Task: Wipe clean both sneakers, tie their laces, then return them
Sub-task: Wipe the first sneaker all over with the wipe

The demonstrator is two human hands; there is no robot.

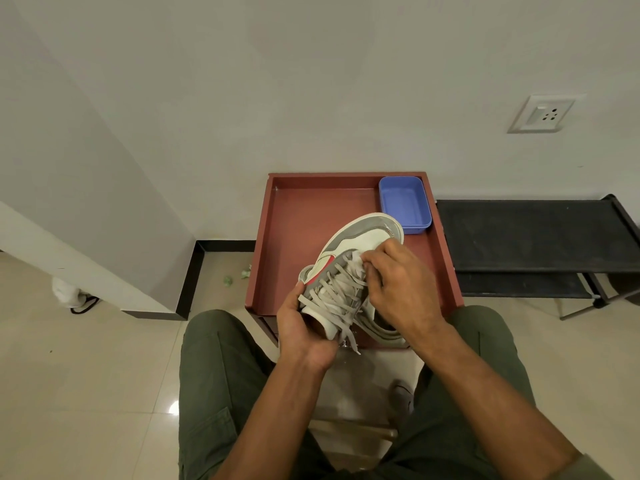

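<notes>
While left hand (304, 336) grips sneaker (349, 271) heel, right hand (398, 282) pinches white cloth (356, 263) against tongue.

Glossy floor tiles (86, 393), plastic tub (404, 202)

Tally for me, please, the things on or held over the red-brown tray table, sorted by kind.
Sneakers: 2, one held in both hands, one lying beneath it
Wiping cloths: 1
Blue plastic tubs: 1
Total: 4

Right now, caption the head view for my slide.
Left hand holds a sneaker while right hand wipes it above a red tray.
</notes>
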